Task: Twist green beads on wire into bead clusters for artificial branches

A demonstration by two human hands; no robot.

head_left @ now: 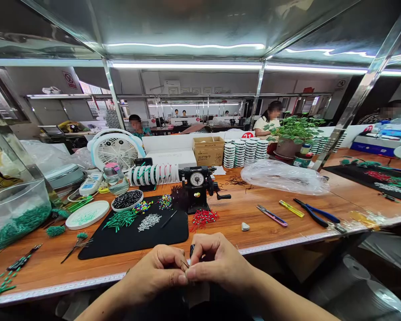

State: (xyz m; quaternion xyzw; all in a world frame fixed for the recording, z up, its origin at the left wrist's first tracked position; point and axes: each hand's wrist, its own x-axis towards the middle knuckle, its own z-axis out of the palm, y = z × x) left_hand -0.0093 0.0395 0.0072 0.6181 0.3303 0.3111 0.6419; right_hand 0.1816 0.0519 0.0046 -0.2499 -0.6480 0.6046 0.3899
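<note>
Just in front of the bench's near edge, my left hand point(158, 269) and my right hand point(218, 263) meet, both closed in a pinch with fingertips nearly touching. Between them a thin brownish cord point(183, 265) forms a small loop. A shiny black piece point(192, 250), perhaps a bead, shows at my right index finger. Most of what the fingers grip is hidden. Beyond the hands, a black mat point(133, 243) carries green tubes point(118, 220), silvery beads point(149, 222) and multicoloured beads point(165, 202). Red pieces point(203, 219) are heaped beside the mat.
A hand-cranked winder point(198, 189) with spools point(153, 174) stands behind the mat. Rightward lie scissors point(272, 216), a yellow cutter point(291, 208) and blue-handled pliers point(317, 211). A white dish point(87, 215) and black-bead bowl point(127, 200) are leftward. Metal posts point(364, 89) frame the bench; co-workers sit beyond.
</note>
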